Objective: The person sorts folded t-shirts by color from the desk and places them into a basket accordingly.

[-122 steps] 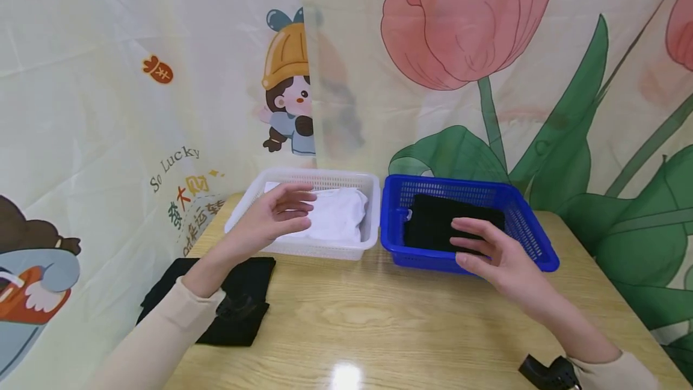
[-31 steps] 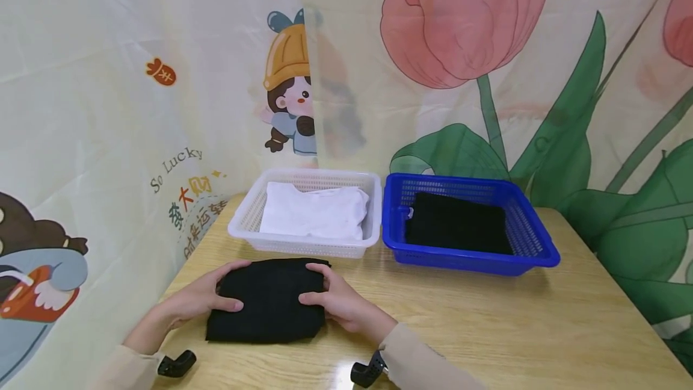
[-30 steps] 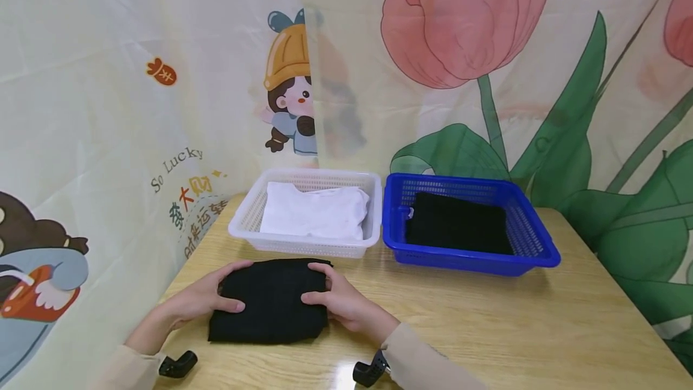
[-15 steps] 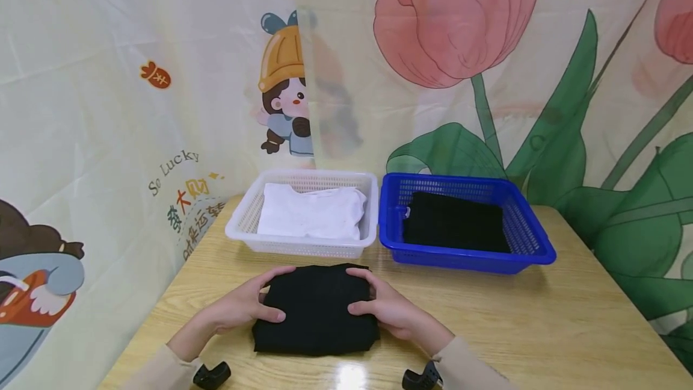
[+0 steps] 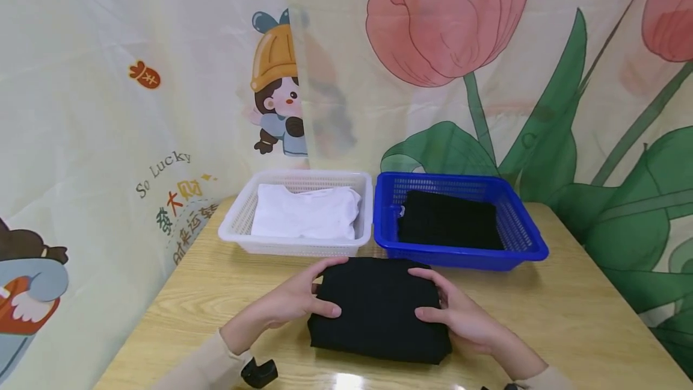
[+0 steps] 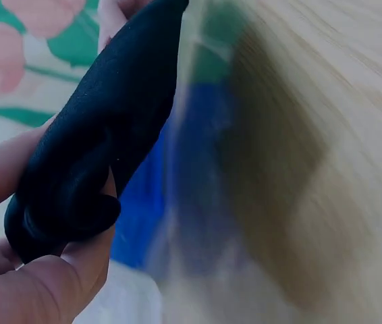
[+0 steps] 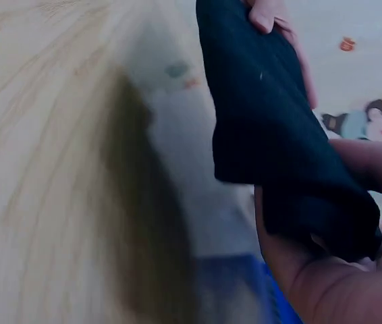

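Observation:
A folded black garment (image 5: 379,312) is held between my two hands in the head view, in front of the baskets. My left hand (image 5: 289,301) grips its left side, thumb on top and fingers around the far edge. On the right side my right hand (image 5: 471,316) holds it the same way. Both wrist views show the garment's folded layers (image 6: 76,155) pinched between thumb and fingers, lifted over the tabletop with a shadow below. The fingers beneath the cloth are mostly hidden in the head view.
A white basket (image 5: 295,248) with folded white clothing (image 5: 305,212) stands at the back left of the wooden table (image 5: 563,300). Beside it, a blue basket (image 5: 460,254) contains a folded black garment (image 5: 449,221). A printed curtain (image 5: 206,77) hangs behind.
The black garment first lay at the table's left while both hands hovered near the baskets. Both hands then took hold of it and have carried it rightward, now in front of the baskets.

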